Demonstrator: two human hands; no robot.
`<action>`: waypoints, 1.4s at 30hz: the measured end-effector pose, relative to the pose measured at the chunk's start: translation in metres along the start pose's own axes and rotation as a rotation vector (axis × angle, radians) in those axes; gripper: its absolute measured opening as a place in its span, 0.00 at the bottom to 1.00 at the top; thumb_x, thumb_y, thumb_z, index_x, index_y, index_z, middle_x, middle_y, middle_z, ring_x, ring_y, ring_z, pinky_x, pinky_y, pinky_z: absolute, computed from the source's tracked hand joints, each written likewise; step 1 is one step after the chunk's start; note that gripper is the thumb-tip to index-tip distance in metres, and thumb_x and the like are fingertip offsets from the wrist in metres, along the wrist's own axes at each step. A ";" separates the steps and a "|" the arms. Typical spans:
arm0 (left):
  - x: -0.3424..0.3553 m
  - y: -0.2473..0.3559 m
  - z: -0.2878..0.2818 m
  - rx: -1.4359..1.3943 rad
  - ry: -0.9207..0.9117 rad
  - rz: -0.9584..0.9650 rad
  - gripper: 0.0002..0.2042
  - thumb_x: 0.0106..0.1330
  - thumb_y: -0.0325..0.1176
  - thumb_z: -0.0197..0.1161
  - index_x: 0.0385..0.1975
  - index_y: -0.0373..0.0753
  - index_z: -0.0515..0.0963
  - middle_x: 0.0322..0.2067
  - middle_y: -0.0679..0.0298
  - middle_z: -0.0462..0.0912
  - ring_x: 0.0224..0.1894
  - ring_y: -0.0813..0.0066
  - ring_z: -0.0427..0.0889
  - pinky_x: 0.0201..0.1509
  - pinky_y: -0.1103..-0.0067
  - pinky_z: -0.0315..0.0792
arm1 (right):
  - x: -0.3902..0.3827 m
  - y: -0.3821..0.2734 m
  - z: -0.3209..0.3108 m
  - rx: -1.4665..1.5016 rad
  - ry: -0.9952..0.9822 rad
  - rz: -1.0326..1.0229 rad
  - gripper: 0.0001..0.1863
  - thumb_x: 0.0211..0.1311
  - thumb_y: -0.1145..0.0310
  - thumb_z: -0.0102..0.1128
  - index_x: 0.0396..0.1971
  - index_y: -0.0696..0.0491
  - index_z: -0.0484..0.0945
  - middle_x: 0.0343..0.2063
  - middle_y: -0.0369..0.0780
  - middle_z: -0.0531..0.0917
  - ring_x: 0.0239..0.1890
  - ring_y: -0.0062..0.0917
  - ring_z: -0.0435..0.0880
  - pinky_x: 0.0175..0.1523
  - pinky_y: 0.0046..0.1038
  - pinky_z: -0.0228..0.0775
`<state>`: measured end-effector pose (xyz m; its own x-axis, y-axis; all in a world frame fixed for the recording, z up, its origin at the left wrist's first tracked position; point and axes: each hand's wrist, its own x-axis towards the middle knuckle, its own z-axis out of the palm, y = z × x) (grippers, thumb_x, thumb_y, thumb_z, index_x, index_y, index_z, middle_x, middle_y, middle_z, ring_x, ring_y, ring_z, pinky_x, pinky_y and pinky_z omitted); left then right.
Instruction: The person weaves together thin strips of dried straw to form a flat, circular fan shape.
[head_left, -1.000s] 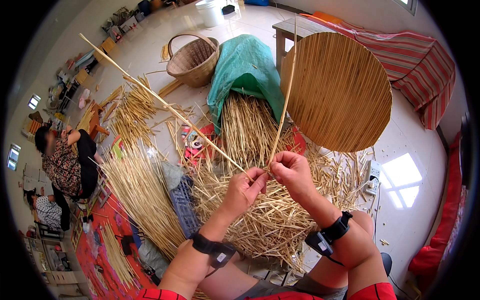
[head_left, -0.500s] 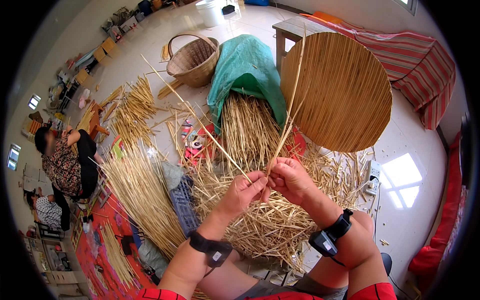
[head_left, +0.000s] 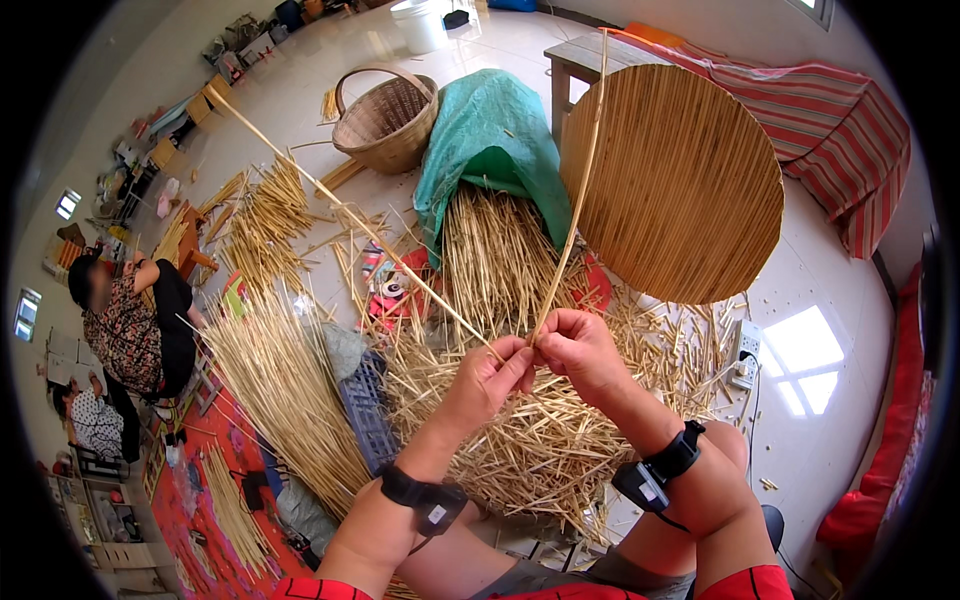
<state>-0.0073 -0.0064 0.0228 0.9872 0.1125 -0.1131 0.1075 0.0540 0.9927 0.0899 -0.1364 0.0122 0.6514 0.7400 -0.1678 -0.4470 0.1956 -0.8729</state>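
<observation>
Stalks [head_left: 579, 207], two of them, rise from our hands in a wide V above the pile [head_left: 560, 450], one slanting up to the left, the other nearly upright between the sack [head_left: 487, 115] and the disc [head_left: 680, 190]. The fingers of our left hand [head_left: 487, 380] pinch the slanting one near its lower end; those of our right hand [head_left: 580, 352] pinch the other close beside. Whether the ends join there, we cannot tell. We judge the step in hand to be close fingertip work; the next move calls for a light, steady pinch.
</observation>
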 end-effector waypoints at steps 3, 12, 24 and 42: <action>-0.003 0.008 -0.002 -0.077 -0.059 -0.056 0.11 0.69 0.37 0.47 0.31 0.38 0.74 0.19 0.70 0.73 0.20 0.89 0.65 0.22 0.91 0.57 | 0.001 0.004 -0.003 0.057 -0.056 0.007 0.04 0.54 0.72 0.56 0.24 0.56 0.73 0.18 0.32 0.75 0.17 0.11 0.67 0.22 0.14 0.56; -0.003 0.000 -0.007 -0.249 -0.101 -0.122 0.14 0.70 0.42 0.45 0.33 0.38 0.74 0.16 0.71 0.69 0.18 0.88 0.62 0.21 0.91 0.54 | 0.003 0.010 0.000 0.157 -0.043 0.050 0.03 0.55 0.71 0.56 0.25 0.54 0.73 0.18 0.32 0.75 0.16 0.10 0.65 0.20 0.12 0.53; -0.002 -0.007 -0.004 -0.326 -0.015 -0.100 0.08 0.67 0.35 0.52 0.33 0.38 0.73 0.17 0.68 0.73 0.17 0.87 0.69 0.17 0.92 0.55 | 0.001 0.005 0.002 0.073 -0.054 -0.006 0.05 0.55 0.71 0.58 0.26 0.56 0.74 0.20 0.30 0.75 0.18 0.09 0.67 0.21 0.12 0.55; 0.001 -0.010 -0.005 -0.345 -0.088 -0.087 0.10 0.69 0.38 0.48 0.36 0.39 0.73 0.20 0.62 0.80 0.14 0.89 0.68 0.17 0.94 0.55 | 0.001 0.006 0.001 0.040 -0.026 -0.006 0.04 0.54 0.73 0.57 0.24 0.57 0.74 0.18 0.31 0.75 0.16 0.09 0.67 0.21 0.13 0.56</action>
<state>-0.0084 -0.0022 0.0121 0.9841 0.0083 -0.1774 0.1600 0.3927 0.9057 0.0875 -0.1343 0.0073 0.6382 0.7550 -0.1507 -0.4677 0.2247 -0.8549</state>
